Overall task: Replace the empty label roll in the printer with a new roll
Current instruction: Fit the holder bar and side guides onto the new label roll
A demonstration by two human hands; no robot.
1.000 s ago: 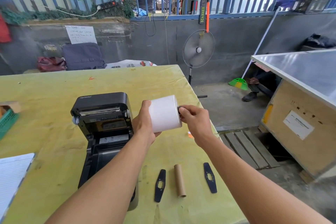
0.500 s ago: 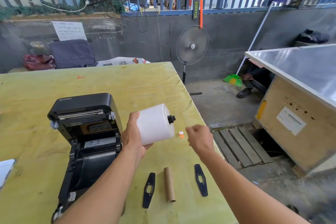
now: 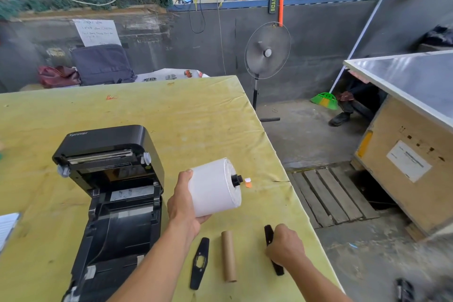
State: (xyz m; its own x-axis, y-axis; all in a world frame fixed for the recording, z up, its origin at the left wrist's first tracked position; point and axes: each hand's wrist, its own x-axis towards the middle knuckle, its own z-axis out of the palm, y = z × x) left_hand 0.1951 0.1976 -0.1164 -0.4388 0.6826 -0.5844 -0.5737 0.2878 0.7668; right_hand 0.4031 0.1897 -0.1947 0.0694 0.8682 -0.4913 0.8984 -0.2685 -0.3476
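The black label printer (image 3: 107, 193) stands on the yellow table (image 3: 186, 115) with its lid swung up and its roll bay showing. My left hand (image 3: 183, 206) grips a new white label roll (image 3: 214, 190) in the air to the right of the printer; a black spindle end (image 3: 236, 180) sticks out of its core. The empty brown cardboard core (image 3: 229, 256) lies near the table's front edge between two black roll guide plates. My right hand (image 3: 285, 245) rests on the right guide plate (image 3: 269, 234) with fingers curled over it. The left guide plate (image 3: 200, 262) lies free.
A small orange and white scrap (image 3: 248, 182) lies on the table beyond the roll. A white paper pad (image 3: 7, 225) sits at the left edge. The table's right edge drops to a concrete floor with a wooden pallet (image 3: 331, 196), a crate (image 3: 404, 167) and a standing fan (image 3: 267, 51).
My right hand left the spindle end of the roll and dropped down to the right guide plate on the table. The left hand kept the roll, now lower and nearer.
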